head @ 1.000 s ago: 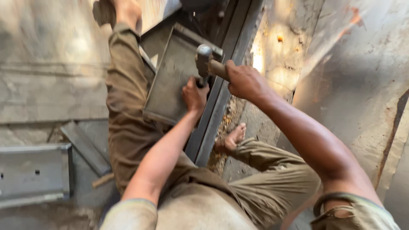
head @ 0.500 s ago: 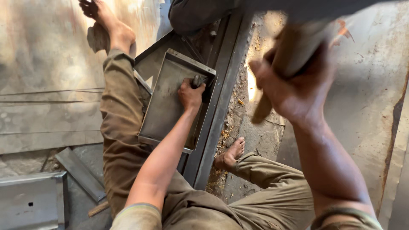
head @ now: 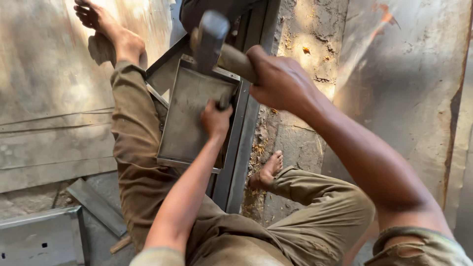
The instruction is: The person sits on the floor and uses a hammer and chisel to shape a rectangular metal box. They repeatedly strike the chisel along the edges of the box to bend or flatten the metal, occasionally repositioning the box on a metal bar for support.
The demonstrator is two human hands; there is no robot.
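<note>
I sit on the floor with a shallow grey metal tray (head: 189, 116) resting over my left leg. My left hand (head: 215, 119) is closed around a small dark tool, likely a chisel or punch (head: 224, 101), set against the tray's right rim. My right hand (head: 280, 79) grips the wooden handle of a hammer (head: 209, 39), whose steel head is raised just above the tray's far right corner. The tool's tip is hidden by my fingers.
A long steel channel frame (head: 241, 148) runs under the tray's right side. A perforated metal piece (head: 39, 239) and a flat strip (head: 96, 207) lie at the lower left. Rough concrete with rust-coloured debris (head: 295, 128) is to the right. My bare feet rest at top left and centre.
The hammer struck near the tray, then swung up close to the camera, and now comes back down over the tray's far right corner. My left hand stays on the tool.
</note>
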